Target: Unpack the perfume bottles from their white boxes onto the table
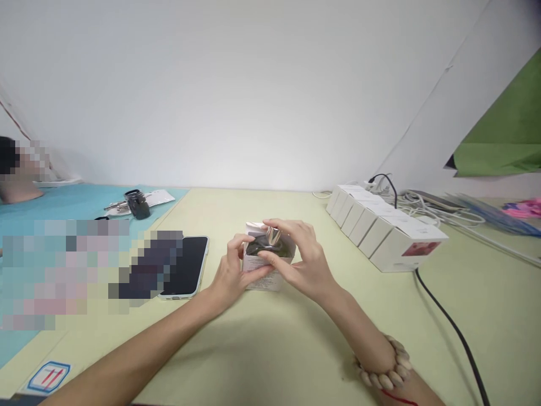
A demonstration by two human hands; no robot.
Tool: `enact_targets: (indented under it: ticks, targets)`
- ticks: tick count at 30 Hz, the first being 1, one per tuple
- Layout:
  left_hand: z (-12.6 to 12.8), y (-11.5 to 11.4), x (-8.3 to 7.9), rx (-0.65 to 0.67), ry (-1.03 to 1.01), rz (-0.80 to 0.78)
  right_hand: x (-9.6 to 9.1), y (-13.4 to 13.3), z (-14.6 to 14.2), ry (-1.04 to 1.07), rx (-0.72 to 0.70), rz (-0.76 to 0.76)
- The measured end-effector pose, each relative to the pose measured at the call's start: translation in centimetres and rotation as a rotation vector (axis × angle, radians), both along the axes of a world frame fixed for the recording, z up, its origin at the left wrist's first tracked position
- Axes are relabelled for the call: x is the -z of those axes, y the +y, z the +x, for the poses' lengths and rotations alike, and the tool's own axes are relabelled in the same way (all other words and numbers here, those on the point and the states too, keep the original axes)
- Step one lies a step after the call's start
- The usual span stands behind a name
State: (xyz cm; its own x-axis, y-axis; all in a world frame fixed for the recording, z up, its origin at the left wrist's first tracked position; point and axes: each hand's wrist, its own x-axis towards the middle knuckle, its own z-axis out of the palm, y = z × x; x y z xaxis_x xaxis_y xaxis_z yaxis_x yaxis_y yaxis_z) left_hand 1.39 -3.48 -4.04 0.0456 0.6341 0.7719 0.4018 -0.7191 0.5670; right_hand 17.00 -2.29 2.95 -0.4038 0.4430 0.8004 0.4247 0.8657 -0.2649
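An open white box (262, 281) stands upright on the yellow-green table in front of me, printed with small text on its near side. My left hand (232, 268) is closed round the left side of the box, its thumb across the front. At the box's mouth is a dark, glossy bottle-like thing (258, 246) with a shiny metallic cap (274, 235). My right hand (310, 256) pinches it from the right, forefinger at the cap and thumb low on the front. The lower part of the dark thing is hidden inside the box.
A row of white boxes (380, 225) stands at the right, with cables (456, 324) behind and beside it. Left of my hands lies a phone (188, 268). A dark open jar (137, 204) stands on the blue surface (91, 197), with a blurred area nearby.
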Motion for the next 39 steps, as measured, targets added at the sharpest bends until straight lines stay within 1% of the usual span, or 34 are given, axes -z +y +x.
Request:
enact_targets:
  ticks: [2,5,8,10,13,17,20,23,25,28,30,35,37,39]
  targets:
    - [0.1,0.0,0.0,-0.02,-0.007,-0.006,0.3,0.3,-0.1,-0.044,0.012,0.016]
    - [0.2,0.0,0.0,-0.022,-0.04,-0.025,0.9,0.6,-0.2,-0.079,0.022,0.081]
    - [0.2,0.0,0.1,-0.001,-0.036,-0.035,1.5,1.0,0.0,-0.047,0.054,0.165]
    - [0.1,0.1,0.2,0.0,-0.014,-0.01,1.6,1.2,0.3,-0.007,0.101,0.206]
    - [-0.2,0.2,0.3,-0.032,0.021,0.003,1.5,1.5,0.8,0.055,0.154,0.215]
    - [-0.6,0.3,0.0,-0.098,0.048,-0.024,1.3,1.8,1.2,0.065,0.143,0.186]
    - [-0.8,0.4,-0.6,-0.116,0.046,0.008,1.2,1.9,1.2,0.052,0.109,0.163]
    - [-1.1,0.5,-1.1,-0.144,0.079,0.015,1.1,1.7,1.1,0.061,0.067,0.086]
    - [-1.2,0.7,-1.2,-0.133,0.115,0.032,1.1,1.7,1.0,0.066,0.039,0.03]
    - [-1.3,0.8,-1.2,-0.078,0.157,0.104,1.2,1.7,0.9,0.072,0.009,-0.03]
    - [-1.3,0.7,-1.3,-0.082,0.2,0.116,1.1,1.7,0.9,0.082,-0.005,-0.074]
    - [-1.1,-0.1,-1.9,-0.205,0.298,0.089,0.8,1.8,1.0,0.133,-0.041,-0.154]
    - [-0.9,-0.3,-2.1,-0.255,0.29,0.119,0.7,1.8,1.1,0.161,-0.053,-0.186]
    - [-0.9,-0.4,-2.2,-0.269,0.281,0.166,0.8,1.8,1.1,0.186,-0.091,-0.24]
